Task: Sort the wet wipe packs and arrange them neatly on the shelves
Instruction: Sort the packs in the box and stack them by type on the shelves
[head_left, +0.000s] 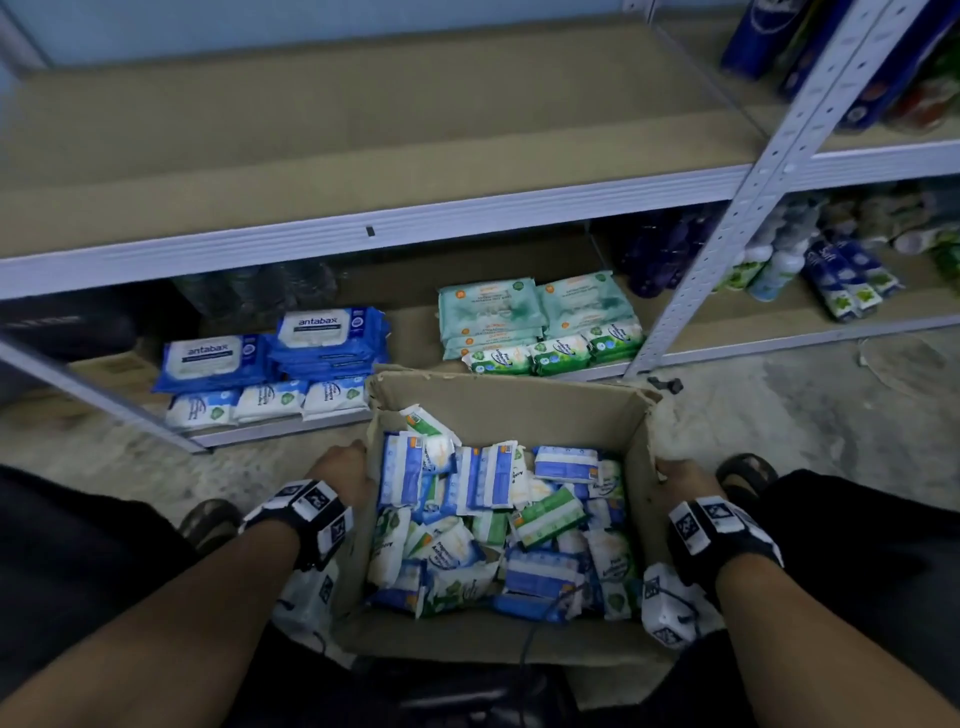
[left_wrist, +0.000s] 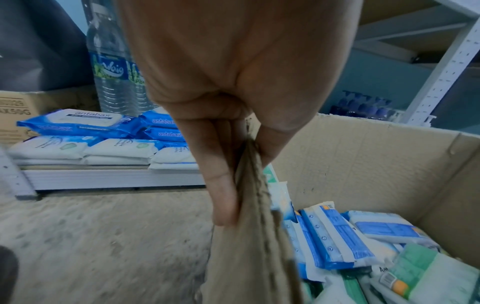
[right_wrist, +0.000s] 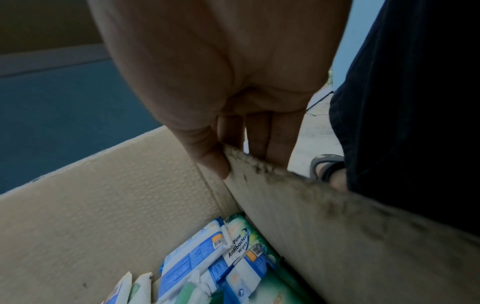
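An open cardboard box (head_left: 511, 405) sits on the floor between my knees, filled with several loose blue, white and green wet wipe packs (head_left: 498, 525). My left hand (head_left: 340, 467) grips the box's left wall (left_wrist: 249, 236), thumb inside and fingers outside. My right hand (head_left: 680, 475) pinches the right wall (right_wrist: 298, 205) the same way. On the bottom shelf (head_left: 291, 423) lie sorted stacks: blue antabax packs (head_left: 332, 332), white packs (head_left: 270, 400), teal packs (head_left: 535, 306) and green-white packs (head_left: 550, 353).
The wide middle shelf board (head_left: 363, 156) runs above. A white perforated upright (head_left: 727, 234) divides off a right bay with bottles and blue packs (head_left: 841, 280). Water bottles (left_wrist: 111, 67) stand behind the antabax stacks. Bare concrete floor (head_left: 779, 415) surrounds the box.
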